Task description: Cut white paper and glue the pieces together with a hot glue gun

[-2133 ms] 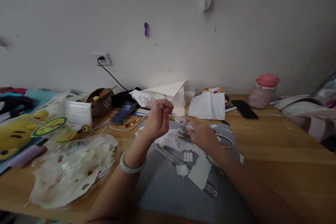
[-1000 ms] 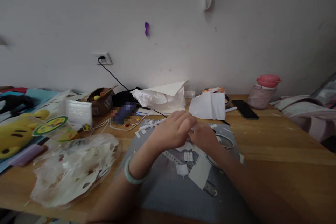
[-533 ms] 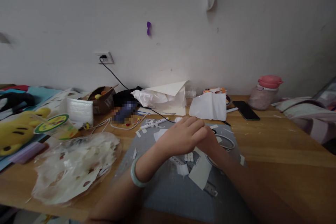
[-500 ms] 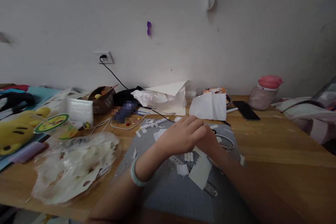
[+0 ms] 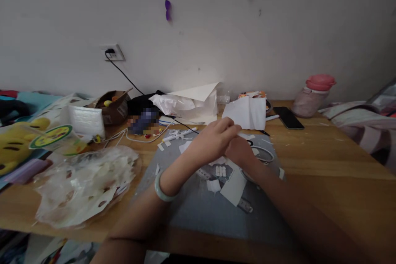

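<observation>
My left hand [image 5: 213, 140], a pale green bangle [image 5: 162, 187] on its wrist, is curled over my right hand [image 5: 240, 151] above a grey cutting mat [image 5: 198, 210]. Both hands are closed together; what their fingers pinch is hidden. Under them on the mat lie white paper scraps [image 5: 232, 187], a small row of white pieces [image 5: 220, 170] and a metal ruler [image 5: 244, 205]. A white pen-like tool [image 5: 179, 134] lies just beyond the mat's far left corner.
A clear bag of paper offcuts [image 5: 83, 183] sits left of the mat on the wooden table [image 5: 334, 161]. At the back are crumpled white paper [image 5: 188, 107], a folded white sheet [image 5: 246, 113], a black phone [image 5: 286, 117], a pink-lidded jar [image 5: 312, 97] and a small cardboard box [image 5: 113, 107].
My left hand came down from a raised pinch to cover my right hand over the mat. The camera has since tipped slightly downward; the hands stay clasped together.
</observation>
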Demonstrator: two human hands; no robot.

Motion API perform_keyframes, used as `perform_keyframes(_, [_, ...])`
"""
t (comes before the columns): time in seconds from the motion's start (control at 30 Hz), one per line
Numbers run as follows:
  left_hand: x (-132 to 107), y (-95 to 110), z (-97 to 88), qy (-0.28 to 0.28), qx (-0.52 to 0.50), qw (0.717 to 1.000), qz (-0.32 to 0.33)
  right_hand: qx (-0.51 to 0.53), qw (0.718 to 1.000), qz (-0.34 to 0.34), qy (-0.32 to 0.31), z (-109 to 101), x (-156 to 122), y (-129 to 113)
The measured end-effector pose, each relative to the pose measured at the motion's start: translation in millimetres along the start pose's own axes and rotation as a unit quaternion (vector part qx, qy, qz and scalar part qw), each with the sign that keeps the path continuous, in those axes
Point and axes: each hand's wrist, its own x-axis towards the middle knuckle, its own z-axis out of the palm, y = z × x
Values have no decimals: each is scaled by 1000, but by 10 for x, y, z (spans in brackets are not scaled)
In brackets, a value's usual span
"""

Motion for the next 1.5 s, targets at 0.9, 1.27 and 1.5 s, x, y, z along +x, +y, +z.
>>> perform_keyframes(0.9, [-25, -236, -219, 43, -73, 992, -96, -14, 996, 73, -40, -229, -13, -155])
perform_keyframes(1.27, [-60, -205, -301, 154, -4, 984, -93, 49, 995, 88, 10, -300, 22, -77])
perform_keyframes(1.5, [-283, 371, -509, -65, -63, 990, -108, 32, 997, 76, 11, -287, 41, 220])
